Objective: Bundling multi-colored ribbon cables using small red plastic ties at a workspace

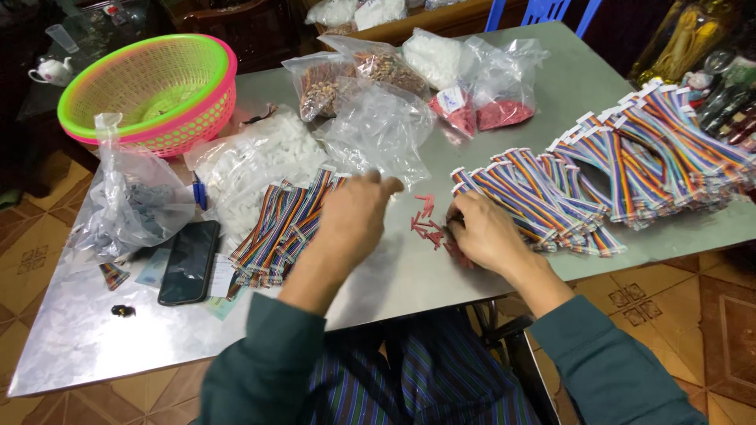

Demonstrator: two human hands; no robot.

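- The metal table [441,275] carries everything.
- Rainbow ribbon cables [543,201] lie fanned just beside the right hand; another bundle [279,228] sits under the left forearm.
- The left hand [354,216] hovers above the table, fingers loosely curled, holding nothing visible.
- The right hand [484,232] rests with fingertips pinched among small red connectors [427,224]; whether it grips one cannot be told.

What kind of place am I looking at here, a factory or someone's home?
Probably a home doing piecework, not a factory: a bare metal table on patterned floor tiles, piles of rainbow ribbon cables and clear plastic bags of small parts, plus a pink-and-green plastic basket.
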